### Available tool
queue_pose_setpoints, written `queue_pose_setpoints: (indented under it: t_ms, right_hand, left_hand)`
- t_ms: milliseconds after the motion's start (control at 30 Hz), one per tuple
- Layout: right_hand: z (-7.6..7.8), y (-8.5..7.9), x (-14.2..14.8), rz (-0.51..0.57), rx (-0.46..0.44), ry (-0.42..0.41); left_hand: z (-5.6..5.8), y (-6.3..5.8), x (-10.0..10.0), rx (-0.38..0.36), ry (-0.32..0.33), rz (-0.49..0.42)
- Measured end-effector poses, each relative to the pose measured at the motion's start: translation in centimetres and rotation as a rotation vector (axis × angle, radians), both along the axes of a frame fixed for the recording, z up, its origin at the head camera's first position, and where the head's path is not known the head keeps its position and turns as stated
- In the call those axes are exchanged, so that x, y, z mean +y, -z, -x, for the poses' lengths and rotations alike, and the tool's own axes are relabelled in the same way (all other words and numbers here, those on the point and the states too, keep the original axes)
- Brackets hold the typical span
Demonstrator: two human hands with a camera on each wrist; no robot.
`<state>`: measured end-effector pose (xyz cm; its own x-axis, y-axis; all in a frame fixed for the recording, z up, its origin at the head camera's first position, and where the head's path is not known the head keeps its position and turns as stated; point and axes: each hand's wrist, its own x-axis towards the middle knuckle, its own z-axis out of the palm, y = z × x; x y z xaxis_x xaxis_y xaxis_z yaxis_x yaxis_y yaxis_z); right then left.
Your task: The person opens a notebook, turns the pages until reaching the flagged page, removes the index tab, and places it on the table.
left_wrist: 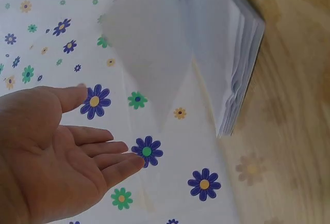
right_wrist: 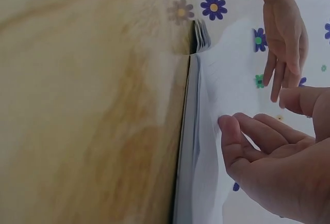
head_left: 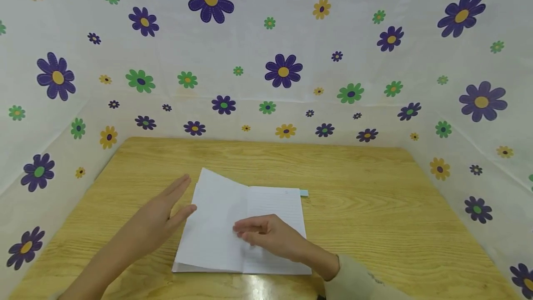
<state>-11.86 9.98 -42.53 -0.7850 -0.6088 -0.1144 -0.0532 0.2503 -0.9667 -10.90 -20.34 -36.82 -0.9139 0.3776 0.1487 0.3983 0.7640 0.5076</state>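
Note:
An open notebook (head_left: 275,230) with ruled white pages lies on the table. One loose page (head_left: 216,216) over its left side stands partly lifted, its top corner rising past the sheets beneath. My left hand (head_left: 154,221) hovers at the notebook's left edge, fingers straight and thumb apart; in the left wrist view that hand (left_wrist: 77,157) shows a bare palm. Over the middle of the notebook, near the fold, is my right hand (head_left: 275,237), its fingers loosely bent. The right wrist view shows the right hand (right_wrist: 273,146) holding nothing, its fingertips close to the white paper (right_wrist: 209,131).
The notebook rests near the front of a wood-grain table (head_left: 374,207). A pale blue tab (head_left: 304,193) sticks out at its upper right. White flower-printed cloth (head_left: 250,45) encloses the table at the back and both sides. A light sleeve (head_left: 358,277) covers the right forearm.

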Motion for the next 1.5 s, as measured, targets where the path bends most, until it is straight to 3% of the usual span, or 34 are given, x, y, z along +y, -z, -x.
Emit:
queue_pose_setpoints:
  t_ms: [400, 533, 667, 933, 1200, 1500]
  right_hand:
    - [-0.2, 0.3, 0.1, -0.056, -0.011, -0.107]
    - [-0.1, 0.3, 0.1, -0.068, 0.001, -0.128]
    - [-0.2, 0.2, 0.2, -0.059, -0.009, -0.146]
    - [-0.1, 0.3, 0.6, -0.048, 0.013, -0.118]
    - [0.5, 0.1, 2.8, -0.175, 0.117, 0.011]
    - [0.3, -0.4, 5.1, -0.418, 0.402, 0.095]
  left_hand:
    - [0.5, 3.7, 2.7, -0.152, 0.136, 0.107]
    - [0.6, 4.5, 3.2, -0.139, 0.167, 0.17]
    - [0.5, 5.2, 3.4, -0.137, 0.163, 0.238]
    - [0.6, 5.7, 3.7, -0.235, 0.123, 0.258]
    - [1.0, 5.6, 3.5, -0.247, 0.122, 0.295]
    - [1.0, 5.0, 3.4, -0.295, 0.108, 0.302]
